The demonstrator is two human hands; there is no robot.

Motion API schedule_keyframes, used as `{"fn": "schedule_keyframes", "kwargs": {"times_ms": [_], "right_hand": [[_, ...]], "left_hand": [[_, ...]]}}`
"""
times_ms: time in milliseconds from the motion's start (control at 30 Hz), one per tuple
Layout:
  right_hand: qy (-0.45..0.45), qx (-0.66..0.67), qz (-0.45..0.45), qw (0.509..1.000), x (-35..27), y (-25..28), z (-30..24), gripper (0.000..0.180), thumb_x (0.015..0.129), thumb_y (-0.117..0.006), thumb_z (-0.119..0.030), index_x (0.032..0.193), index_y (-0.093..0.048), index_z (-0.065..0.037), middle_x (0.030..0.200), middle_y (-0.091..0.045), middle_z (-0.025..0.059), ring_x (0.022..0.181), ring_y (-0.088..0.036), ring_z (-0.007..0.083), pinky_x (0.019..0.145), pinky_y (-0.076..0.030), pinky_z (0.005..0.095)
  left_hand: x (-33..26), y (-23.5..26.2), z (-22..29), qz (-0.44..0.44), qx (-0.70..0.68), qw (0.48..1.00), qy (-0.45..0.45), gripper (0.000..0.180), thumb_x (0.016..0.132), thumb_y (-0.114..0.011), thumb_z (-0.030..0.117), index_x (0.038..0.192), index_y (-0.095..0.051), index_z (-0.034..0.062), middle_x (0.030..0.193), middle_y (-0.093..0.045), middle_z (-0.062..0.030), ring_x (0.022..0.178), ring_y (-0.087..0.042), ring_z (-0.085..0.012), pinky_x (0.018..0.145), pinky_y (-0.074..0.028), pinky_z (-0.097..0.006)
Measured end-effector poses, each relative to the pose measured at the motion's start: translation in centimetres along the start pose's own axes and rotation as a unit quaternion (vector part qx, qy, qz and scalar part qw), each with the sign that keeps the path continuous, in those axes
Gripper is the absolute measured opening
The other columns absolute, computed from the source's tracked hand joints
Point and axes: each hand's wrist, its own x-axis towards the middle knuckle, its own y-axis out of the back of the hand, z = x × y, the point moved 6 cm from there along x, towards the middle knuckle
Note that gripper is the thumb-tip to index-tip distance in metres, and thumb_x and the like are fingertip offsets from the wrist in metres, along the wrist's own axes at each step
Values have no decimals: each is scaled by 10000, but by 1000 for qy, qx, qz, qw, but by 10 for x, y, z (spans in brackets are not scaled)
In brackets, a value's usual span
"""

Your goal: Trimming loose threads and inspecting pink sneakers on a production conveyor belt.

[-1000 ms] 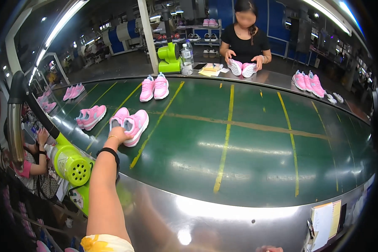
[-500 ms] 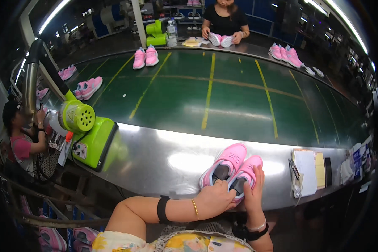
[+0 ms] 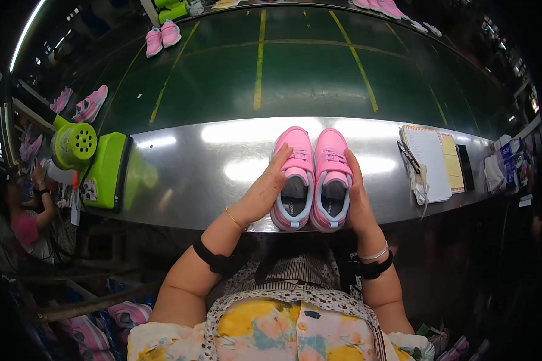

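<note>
Nearest to the person, the left hand and the right hand lie along the outer sides of two pink shoes, the left shoe and the right shoe. Both hands are flat, with fingers almost straight, touching the shoes without closing around them; how strongly they press, I cannot tell. The shoes stand side by side on the steel table, heels at its front edge, toes pointing away. I judge each shoe light and not fragile: the upper should be soft and yield under a squeeze, while the sole, hardly seen from above, is probably stiffer. The smooth toe may slip a little, so the better hold seems low on the sides or at the heel collar. To the right lies a notepad. Farther, beyond the table, is the green belt, carrying another pink pair.
</note>
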Motion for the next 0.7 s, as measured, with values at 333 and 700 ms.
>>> {"fn": "schedule_keyframes", "kwargs": {"times_ms": [333, 700], "right_hand": [[-176, -68, 61, 980, -22, 12, -5, 627, 962, -438, -399, 1407, -283, 14, 1381, -376, 194, 1287, -366, 283, 1061, -278, 356], [-245, 441, 197, 841, -56, 8, 21, 443, 817, -426, -12, 1259, -446, 4, 1141, -563, 132, 1044, -575, 244, 904, -476, 376]], "left_hand": [[-32, 21, -25, 91, -200, 944, 246, 617, 964, -406, 456, 1425, -290, 62, 1396, -362, -126, 1277, -372, -202, 1052, -295, -360], [-60, -3, -19, 153, -487, 822, 253, 452, 778, -437, -24, 1229, -469, -23, 1182, -539, -133, 1024, -580, -209, 874, -491, -327]]}}
